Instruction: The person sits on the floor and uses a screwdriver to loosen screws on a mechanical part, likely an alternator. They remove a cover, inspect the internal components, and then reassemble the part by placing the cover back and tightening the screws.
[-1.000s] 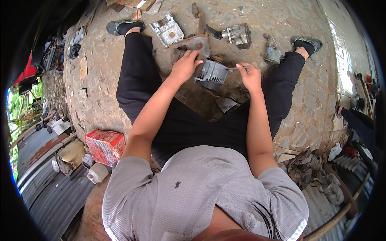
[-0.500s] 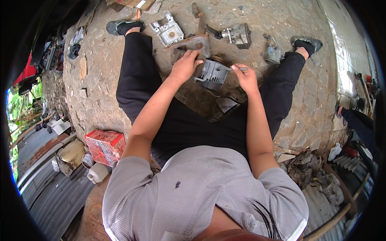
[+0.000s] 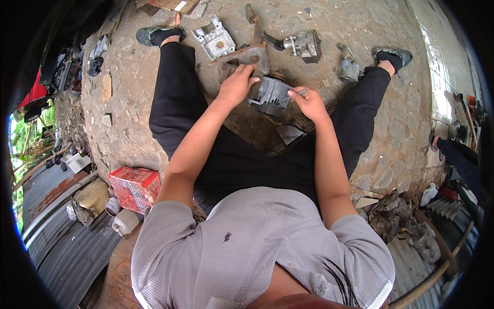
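Observation:
A grey ribbed alternator [image 3: 271, 96] lies on the ground between my legs, its slotted end toward me. My left hand [image 3: 237, 86] is curled over its left side, next to a rusty metal bracket [image 3: 256, 55], and steadies it; the fingertips are partly hidden. In a pinch between thumb and fingers, my right hand [image 3: 310, 104] holds a thin metal rod [image 3: 302, 92] whose tip meets the alternator's right side. What the tip touches is too small to make out.
Beyond the alternator lie a silver metal housing [image 3: 215, 41], another grey machine part [image 3: 304, 46] and a small metal canister [image 3: 349, 70]. A red plastic crate [image 3: 135, 188] and a white jug [image 3: 125, 222] stand at left. Another person's leg [image 3: 459, 160] shows at the right edge.
My right hand has shifted slightly left and down with the rod, which now slants against the alternator instead of lying nearly level. My left hand stays in place.

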`<state>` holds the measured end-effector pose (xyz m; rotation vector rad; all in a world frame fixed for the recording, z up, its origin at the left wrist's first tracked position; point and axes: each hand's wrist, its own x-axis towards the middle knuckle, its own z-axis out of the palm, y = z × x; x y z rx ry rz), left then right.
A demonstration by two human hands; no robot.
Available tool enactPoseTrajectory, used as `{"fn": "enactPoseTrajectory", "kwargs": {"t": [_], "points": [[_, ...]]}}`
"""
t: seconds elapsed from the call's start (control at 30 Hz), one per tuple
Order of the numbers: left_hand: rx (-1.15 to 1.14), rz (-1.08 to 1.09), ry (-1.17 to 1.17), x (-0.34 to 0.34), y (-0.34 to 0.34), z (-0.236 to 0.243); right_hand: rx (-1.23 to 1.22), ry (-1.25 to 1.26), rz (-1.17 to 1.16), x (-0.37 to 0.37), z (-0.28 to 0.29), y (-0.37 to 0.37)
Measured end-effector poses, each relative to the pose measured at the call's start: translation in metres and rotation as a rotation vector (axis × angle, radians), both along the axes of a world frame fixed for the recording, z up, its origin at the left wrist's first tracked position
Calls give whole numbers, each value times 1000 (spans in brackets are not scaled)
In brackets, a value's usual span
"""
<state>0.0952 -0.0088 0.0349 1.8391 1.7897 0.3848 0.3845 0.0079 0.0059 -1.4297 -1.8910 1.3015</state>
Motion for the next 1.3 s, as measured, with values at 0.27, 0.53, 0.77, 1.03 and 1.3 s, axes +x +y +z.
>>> {"fn": "enactPoseTrajectory", "kwargs": {"t": [0.27,0.53,0.77,1.03,1.3], "points": [[11,4,2,-1,0,-2,-14,107,-2,-4,-5,-4],[6,3,-17,0,0,4,-7,235,-177,-11,2,-1],[-24,7,-5,1,0,5,380,197,-224,-9,14,3],[-6,8,-8,2,1,4,191,196,21,-22,12,-11],[-11,2,7,1,1,3,487,95,-139,-17,19,-2]]}}
